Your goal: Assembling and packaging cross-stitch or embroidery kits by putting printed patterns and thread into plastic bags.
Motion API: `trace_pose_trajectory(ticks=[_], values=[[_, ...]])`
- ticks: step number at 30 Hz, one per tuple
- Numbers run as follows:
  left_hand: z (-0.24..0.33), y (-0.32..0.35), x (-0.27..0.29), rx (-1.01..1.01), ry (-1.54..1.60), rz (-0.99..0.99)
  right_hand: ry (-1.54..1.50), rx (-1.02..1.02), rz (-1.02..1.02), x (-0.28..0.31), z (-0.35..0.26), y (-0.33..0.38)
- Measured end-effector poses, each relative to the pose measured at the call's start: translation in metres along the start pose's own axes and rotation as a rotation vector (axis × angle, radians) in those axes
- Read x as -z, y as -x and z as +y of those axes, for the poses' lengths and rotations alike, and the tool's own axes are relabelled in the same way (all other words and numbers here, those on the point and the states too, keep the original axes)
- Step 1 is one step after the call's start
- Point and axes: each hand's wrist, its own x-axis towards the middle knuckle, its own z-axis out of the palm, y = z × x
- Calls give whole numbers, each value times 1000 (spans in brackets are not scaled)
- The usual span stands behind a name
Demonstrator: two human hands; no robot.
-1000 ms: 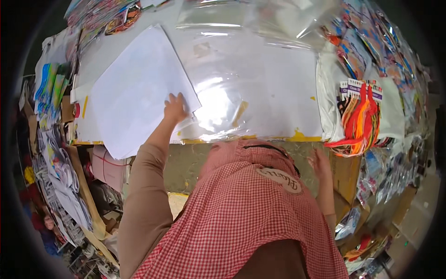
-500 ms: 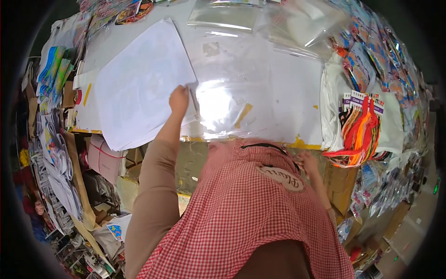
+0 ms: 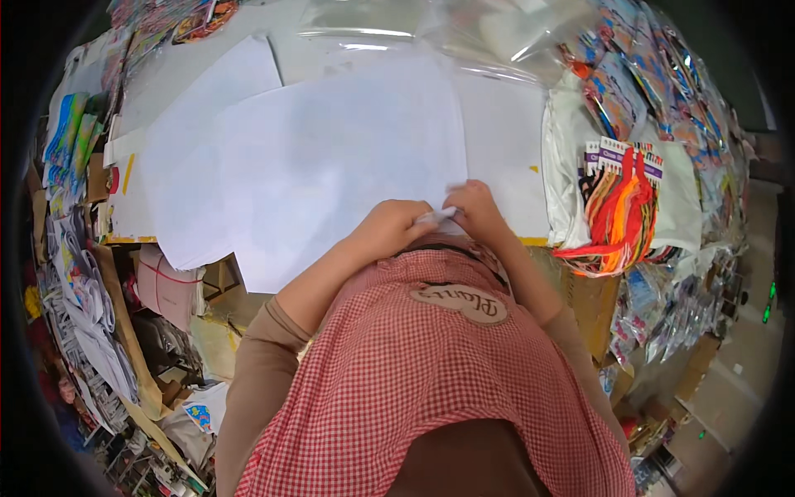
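A large white sheet [image 3: 348,141] spreads over the middle of the table, its near edge reaching my apron. At the sheet's near right corner my left hand [image 3: 391,228] is closed on the bunched edge. Just to the right, my right hand [image 3: 478,209] is also closed, with its fingers at the same crumpled corner; the fingers are a little blurred. Under the sheet and to its left lies a stack of similar white sheets [image 3: 186,157], partly covered.
Clear plastic bags [image 3: 356,21] lie at the table's far side. On the right, a bundle of coloured thread skeins [image 3: 621,211] rests on folded white cloth [image 3: 683,190], beside piled printed packets [image 3: 654,66]. Papers and a pink bundle [image 3: 166,282] crowd the left below the table.
My left hand has drawn the top sheet off the stack toward the right and toward me. My right hand has come up from beside the apron to the sheet's corner.
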Motion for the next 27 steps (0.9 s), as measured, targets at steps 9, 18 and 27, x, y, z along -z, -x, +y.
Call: trace_pose_trajectory(ticks=[9,18,27], values=[[-86,42,-31,81,-704,493,-387,-751,367,-65,83,30],[-182,3,-59,340,-795,580,-146,-790,668,-51,99,-16],[-219,-36,-104,573,-787,743,356,-39,76,-62,28,21]])
